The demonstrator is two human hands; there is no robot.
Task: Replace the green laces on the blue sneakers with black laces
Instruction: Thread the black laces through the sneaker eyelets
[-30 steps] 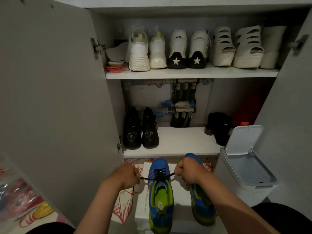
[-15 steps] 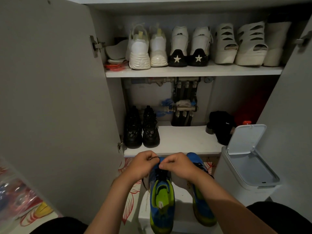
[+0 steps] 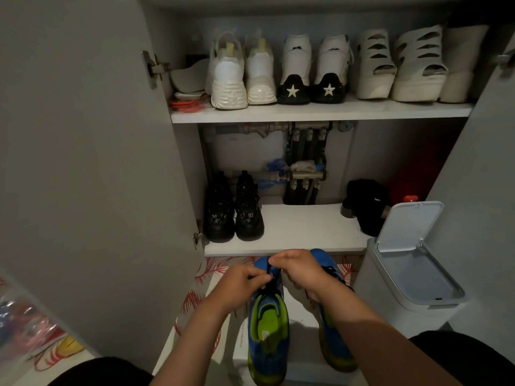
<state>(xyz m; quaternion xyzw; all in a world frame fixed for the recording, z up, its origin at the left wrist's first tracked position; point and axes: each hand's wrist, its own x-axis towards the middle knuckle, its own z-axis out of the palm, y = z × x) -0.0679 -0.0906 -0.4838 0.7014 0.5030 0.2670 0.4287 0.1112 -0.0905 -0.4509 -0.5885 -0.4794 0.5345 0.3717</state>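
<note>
Two blue sneakers with lime-green lining stand toe-away from me on a white box (image 3: 301, 319). The left sneaker (image 3: 268, 338) carries a black lace (image 3: 269, 285) across its front. My left hand (image 3: 239, 285) and my right hand (image 3: 299, 268) meet over that shoe's toe end, both pinching the black lace close together. The right sneaker (image 3: 334, 338) lies partly under my right forearm; dark lacing shows near its front. No green lace is visible.
An open shoe cupboard faces me: white shoes on the upper shelf (image 3: 320, 111), black boots (image 3: 234, 210) and a black item on the lower shelf. Its left door (image 3: 83, 162) stands open. A white bin (image 3: 412, 268) with raised lid sits right of the sneakers.
A second ago my hands pulled the lace ends apart sideways. They have since come together over the left sneaker's front and now work the lace between the fingertips.
</note>
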